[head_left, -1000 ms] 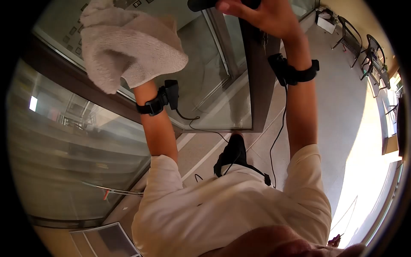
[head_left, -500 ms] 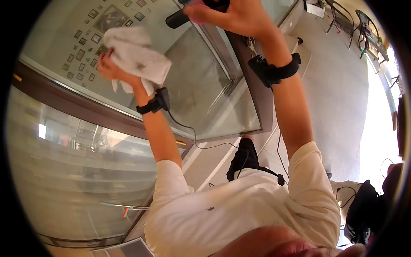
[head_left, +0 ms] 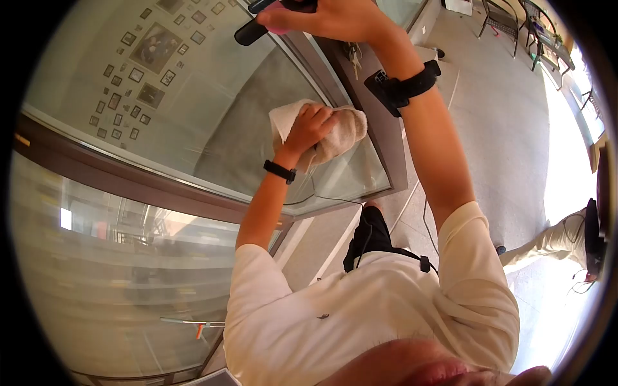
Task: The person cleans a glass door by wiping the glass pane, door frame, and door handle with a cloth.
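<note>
Wiping the glass (head_left: 212,138) seemed in hand.
A black handle (head_left: 250,32) jutted out; the left hand (head_left: 309,130) bunched its fingers over the cloth (head_left: 346,135), low on the glass; the right hand (head_left: 341,19) clasped the handle. Another stroke seemed to need even pressure.

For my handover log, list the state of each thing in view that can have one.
Beige terry cloth: crumpled under the left hand
Black bar-shaped handle: right hand on it
Brown-framed glass door: open or shut, unclear
Small metal keys: hanging
Black wrist straps: both fastened
Dark woven chairs: upright
</note>
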`<state>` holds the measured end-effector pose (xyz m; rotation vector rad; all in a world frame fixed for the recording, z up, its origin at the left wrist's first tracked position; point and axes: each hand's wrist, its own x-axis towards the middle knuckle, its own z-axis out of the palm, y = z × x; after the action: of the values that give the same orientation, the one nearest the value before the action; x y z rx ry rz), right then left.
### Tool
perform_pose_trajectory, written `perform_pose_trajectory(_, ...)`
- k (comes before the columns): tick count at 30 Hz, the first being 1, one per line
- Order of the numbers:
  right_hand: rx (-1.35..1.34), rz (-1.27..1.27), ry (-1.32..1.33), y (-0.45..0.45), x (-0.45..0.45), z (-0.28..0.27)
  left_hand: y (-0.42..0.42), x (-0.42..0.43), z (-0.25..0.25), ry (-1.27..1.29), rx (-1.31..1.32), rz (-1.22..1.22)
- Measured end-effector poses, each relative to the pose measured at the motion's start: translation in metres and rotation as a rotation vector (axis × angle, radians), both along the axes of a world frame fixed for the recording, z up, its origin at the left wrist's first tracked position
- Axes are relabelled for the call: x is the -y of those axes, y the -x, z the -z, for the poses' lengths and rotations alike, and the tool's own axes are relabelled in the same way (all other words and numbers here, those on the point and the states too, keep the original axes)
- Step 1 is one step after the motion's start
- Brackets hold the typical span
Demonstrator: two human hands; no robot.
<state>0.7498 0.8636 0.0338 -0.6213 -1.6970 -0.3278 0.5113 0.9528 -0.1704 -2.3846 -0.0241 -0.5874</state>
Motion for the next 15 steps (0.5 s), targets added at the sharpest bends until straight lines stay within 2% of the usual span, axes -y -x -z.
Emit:
perform_pose_trajectory(2,-0.003,0.000,0.000,-0.001,0.000,0.001,0.032,-0.006,-0.001,0.087,0.107,-0.044)
perform_pose_trajectory(4,-0.009,0.001,-0.014,-0.001,0.001,0.001,0.064,-0.001,-0.029,0.055,0.151,-0.112)
perform_pose_trajectory(8,-0.056,-0.054,-0.088,-0.002,-0.010,0.007,0.133,0.000,-0.082,-0.107,0.399,-0.342)
perform_pose_trajectory(10,-0.087,-0.056,-0.045,-0.001,-0.010,0.009,0.186,-0.016,-0.096,-0.259,0.522,-0.571)
perform_pose_trajectory(11,-0.091,-0.033,-0.056,0.000,-0.011,0.010,0.211,-0.024,-0.097,-0.261,0.515,-0.576)
perform_pose_trajectory(13,-0.140,-0.100,-0.026,0.002,-0.014,0.013,0.244,-0.029,-0.092,-0.119,0.900,-0.597)
perform_pose_trajectory(14,-0.181,-0.160,0.002,0.003,-0.014,0.016,0.250,-0.027,-0.084,-0.121,0.897,-0.599)
perform_pose_trajectory(15,-0.182,-0.161,0.002,0.003,-0.015,0.018,0.248,-0.020,-0.077,0.040,1.075,-0.685)
